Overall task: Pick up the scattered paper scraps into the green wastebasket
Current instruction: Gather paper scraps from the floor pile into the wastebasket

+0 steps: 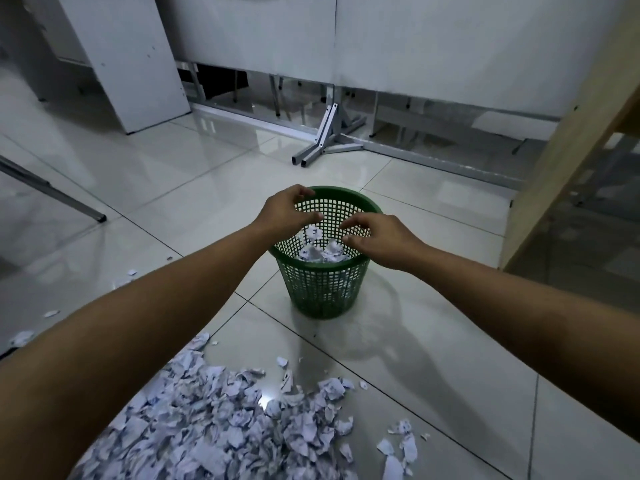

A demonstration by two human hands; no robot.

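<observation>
i'm holding my left hand (289, 209) and right hand (377, 237) over the basket (322, 289), fingers loosely spread, gripping nothing. the scraps (221, 420) are lying heaped on the floor nearby; they look light and flimsy, so i'm judging scooping from underneath works best.

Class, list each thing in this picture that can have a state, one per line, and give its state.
Green plastic mesh wastebasket: upright on the floor, partly filled with scraps.
White torn paper scraps pile: on the tiles, uncollected.
Scraps inside the basket: loose.
Left hand: over the rim, fingers spread, empty.
Right hand: over the rim, fingers spread, empty.
</observation>
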